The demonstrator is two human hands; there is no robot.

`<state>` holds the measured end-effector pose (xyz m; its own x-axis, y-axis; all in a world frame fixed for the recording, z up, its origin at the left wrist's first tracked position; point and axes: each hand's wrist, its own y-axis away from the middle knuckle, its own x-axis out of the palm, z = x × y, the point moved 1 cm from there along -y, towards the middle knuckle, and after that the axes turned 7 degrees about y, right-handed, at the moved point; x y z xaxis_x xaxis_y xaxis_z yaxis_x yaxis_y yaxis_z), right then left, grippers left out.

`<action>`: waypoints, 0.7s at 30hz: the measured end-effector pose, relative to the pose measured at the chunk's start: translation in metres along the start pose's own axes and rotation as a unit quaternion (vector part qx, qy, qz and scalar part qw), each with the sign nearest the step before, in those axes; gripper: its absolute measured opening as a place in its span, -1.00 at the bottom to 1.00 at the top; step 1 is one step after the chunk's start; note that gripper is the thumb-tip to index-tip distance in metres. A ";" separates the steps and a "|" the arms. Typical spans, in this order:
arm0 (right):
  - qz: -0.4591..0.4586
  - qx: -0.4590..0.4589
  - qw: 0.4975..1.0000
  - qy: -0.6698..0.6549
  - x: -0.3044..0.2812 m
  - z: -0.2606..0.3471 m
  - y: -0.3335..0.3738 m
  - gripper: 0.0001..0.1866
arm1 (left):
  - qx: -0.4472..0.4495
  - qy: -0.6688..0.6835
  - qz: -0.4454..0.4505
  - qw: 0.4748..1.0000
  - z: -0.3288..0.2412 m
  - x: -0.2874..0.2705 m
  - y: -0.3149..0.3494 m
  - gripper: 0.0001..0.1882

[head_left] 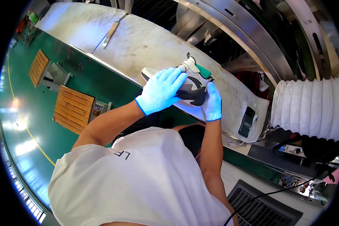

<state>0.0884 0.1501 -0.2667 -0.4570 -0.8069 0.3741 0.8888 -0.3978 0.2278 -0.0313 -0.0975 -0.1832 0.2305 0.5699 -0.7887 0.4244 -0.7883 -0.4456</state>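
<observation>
A white and grey sneaker [193, 89] with dark side panels and a green patch near its collar is held over the near edge of a long pale worktable [147, 41]. Its pale toe end points left. In a white knit glove, my left hand [161, 90] lies across the front part of the upper, fingers close together. My right hand [213, 101], gloved too, grips the opposite end of the sneaker; its thumb and some fingers are hidden. Glare washes out detail on both gloves.
A wooden-handled tool [111, 33] lies on the worktable at the far left. A dark phone [247, 121] rests at its right end, near a white ribbed hose [310, 109]. Metal machine framing [248, 34] runs behind. Slatted wooden stools [73, 109] stand left; a black cable [275, 193] crosses lower right.
</observation>
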 end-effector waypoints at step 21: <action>0.128 -0.192 0.911 0.341 0.167 0.062 0.129 0.32 | -0.057 0.283 -0.139 0.947 -0.022 -0.067 0.068 0.39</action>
<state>0.1250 -0.0086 -0.1192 -0.2207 -0.9264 -0.3049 0.9699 -0.1754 -0.1692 0.0011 -0.1836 -0.1515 0.5146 0.8108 -0.2791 0.6225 -0.5771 -0.5287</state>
